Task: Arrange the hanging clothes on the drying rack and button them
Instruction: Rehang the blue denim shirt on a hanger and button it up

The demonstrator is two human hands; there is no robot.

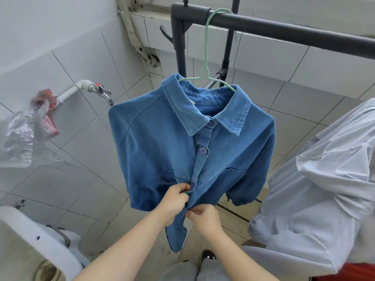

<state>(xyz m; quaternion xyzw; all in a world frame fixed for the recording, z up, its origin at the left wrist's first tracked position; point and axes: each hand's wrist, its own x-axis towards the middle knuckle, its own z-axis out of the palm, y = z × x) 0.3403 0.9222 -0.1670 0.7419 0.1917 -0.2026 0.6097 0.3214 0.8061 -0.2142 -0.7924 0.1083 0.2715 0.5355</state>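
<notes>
Now we pinch the front placket of the blue denim collared shirt (pixel 154 142) with left hand (pixel 174 199) and right hand (pixel 203 218) close together, to draw it taut for buttoning; it hangs on a pale green hanger (pixel 206 57) by the left corner of the dark metal rack bar (pixel 284 31)

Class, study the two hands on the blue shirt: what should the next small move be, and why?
Probably ease the next button through its hole: the left hand and right hand both pinch the placket of the blue shirt low down, and the buttons above them look fastened.
</notes>
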